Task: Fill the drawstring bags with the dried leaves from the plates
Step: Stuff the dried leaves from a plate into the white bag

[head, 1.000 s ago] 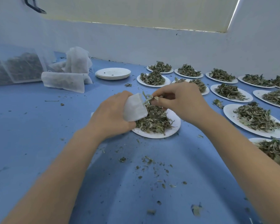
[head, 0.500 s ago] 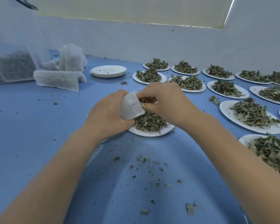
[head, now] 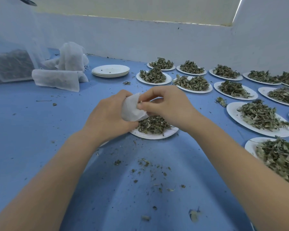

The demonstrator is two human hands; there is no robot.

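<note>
A small white drawstring bag [head: 132, 109] is held just above the near-left edge of a white plate [head: 157, 135] on the blue desk [head: 40, 130]. The bag is gripped by the left hand [head: 107, 117], whose fingers are curled round its lower part. The mouth of the bag is met by the right hand [head: 167, 105], with thumb and fingertips pinched together at the opening; whether leaves are held in the pinch cannot be told. A low heap of dried leaves [head: 151, 125] is carried on the plate, directly below both hands. Further plates heaped with leaves [head: 260, 116] are laid in rows to the right and behind, well apart from the hands. A stack of emptied plates [head: 110, 70] is seen behind and to the left of these rows, with a few crumbs on the top one. Filled white bags [head: 57, 80] are piled at the far left, beside a large translucent sack [head: 12, 65] in which dark leaves are visible. Leaf fragments [head: 145, 162] are scattered over the desk between the forearms.
</note>
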